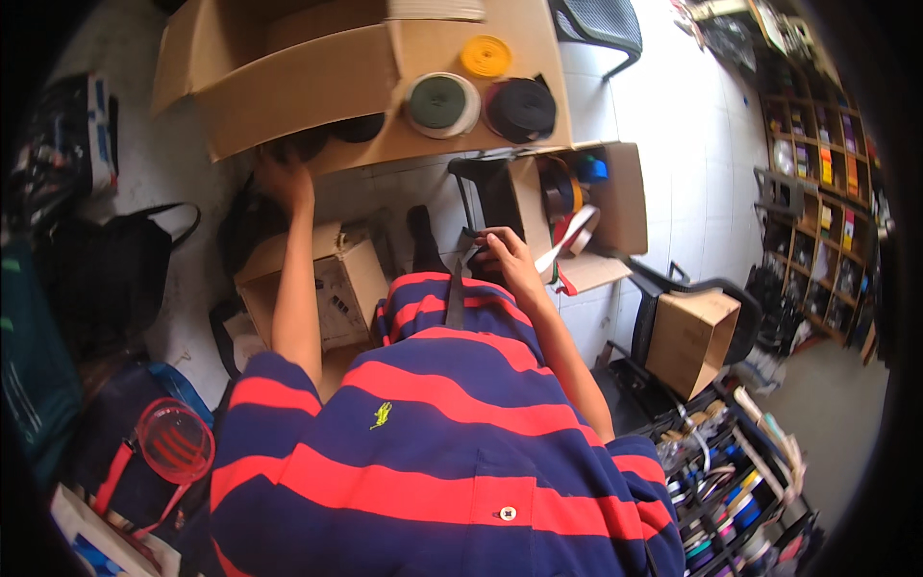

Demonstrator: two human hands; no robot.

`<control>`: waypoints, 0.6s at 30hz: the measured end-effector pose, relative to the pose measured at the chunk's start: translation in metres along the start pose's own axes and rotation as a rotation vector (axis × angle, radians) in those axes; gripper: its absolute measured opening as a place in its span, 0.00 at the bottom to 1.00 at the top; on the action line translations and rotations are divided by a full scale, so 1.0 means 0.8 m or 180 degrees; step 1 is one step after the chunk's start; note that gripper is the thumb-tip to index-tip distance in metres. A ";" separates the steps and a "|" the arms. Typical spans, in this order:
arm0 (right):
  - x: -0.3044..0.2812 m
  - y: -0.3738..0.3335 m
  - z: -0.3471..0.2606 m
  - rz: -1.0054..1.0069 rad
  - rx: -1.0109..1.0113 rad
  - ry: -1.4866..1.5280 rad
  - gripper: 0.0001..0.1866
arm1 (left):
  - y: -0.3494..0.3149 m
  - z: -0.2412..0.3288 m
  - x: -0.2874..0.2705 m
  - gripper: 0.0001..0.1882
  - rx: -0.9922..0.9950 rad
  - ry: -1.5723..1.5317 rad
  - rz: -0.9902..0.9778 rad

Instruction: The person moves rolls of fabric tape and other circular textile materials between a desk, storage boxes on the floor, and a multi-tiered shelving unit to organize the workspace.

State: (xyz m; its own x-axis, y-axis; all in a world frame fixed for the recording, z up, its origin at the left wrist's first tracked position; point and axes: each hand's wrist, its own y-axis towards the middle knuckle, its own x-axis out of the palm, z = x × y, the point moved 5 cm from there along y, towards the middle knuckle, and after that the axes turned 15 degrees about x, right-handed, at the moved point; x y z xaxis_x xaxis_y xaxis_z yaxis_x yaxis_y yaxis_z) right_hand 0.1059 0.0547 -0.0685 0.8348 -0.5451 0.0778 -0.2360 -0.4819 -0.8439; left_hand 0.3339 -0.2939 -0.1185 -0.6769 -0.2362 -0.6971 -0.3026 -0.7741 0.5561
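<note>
My left hand is at the table's near left edge, just below the flap of the large cardboard box. It is smeared by motion, next to a dark roll that the flap partly shades. In front of my striped shirt, the fingers of my right hand are closed on a dark webbing strap, which hangs over my front. More rolls of webbing lie on the table: a yellow roll, a green roll with a white outer layer and a black roll.
The open cardboard box covers the table's left part. To the right, another open box holds rolls and a loose white strip. A smaller carton sits on a black chair. Below my left forearm stands another carton; shelves line the right.
</note>
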 end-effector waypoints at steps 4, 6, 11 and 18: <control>-0.085 0.024 0.041 0.0399 0.0025 0.0312 0.14 | -0.064 0.104 -0.028 0.19 0.0064 0.0333 -0.0106; -0.137 0.043 0.063 0.0953 -0.0099 -0.0279 0.15 | -0.086 0.160 -0.026 0.17 0.0102 0.0026 -0.0409; -0.211 0.090 0.041 0.2312 -0.0863 -0.1779 0.23 | -0.128 0.281 -0.019 0.15 0.0161 -0.0504 -0.1143; -0.221 0.141 0.022 0.2933 -0.1132 -0.3287 0.27 | -0.181 0.382 -0.042 0.10 0.0102 -0.0714 -0.1757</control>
State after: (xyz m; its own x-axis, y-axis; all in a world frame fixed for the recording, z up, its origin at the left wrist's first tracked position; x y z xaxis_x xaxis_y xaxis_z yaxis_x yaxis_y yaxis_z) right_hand -0.0600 0.1086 -0.1868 0.2627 -0.0919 -0.9605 -0.8648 -0.4640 -0.1921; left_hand 0.1953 0.0057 -0.0369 -0.5379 0.3285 -0.7763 -0.6677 -0.7282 0.1546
